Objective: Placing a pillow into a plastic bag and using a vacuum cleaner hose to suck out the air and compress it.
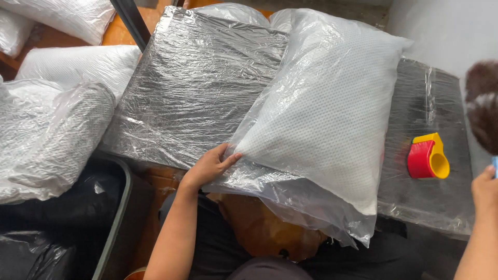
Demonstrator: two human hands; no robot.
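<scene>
Already the white pillow point(321, 119) sits inside its clear plastic bag point(306, 205), lying on the film-wrapped table point(197, 88); the bag's mouth hangs loose and unsealed. Nearest, the left hand point(210, 166) grips its corner. Whether the right hand point(485, 189) is open, I cannot tell. A red-and-yellow tape dispenser point(428, 157) rests untouched beyond, with more bagged pillows point(49, 135) stacked left.
</scene>
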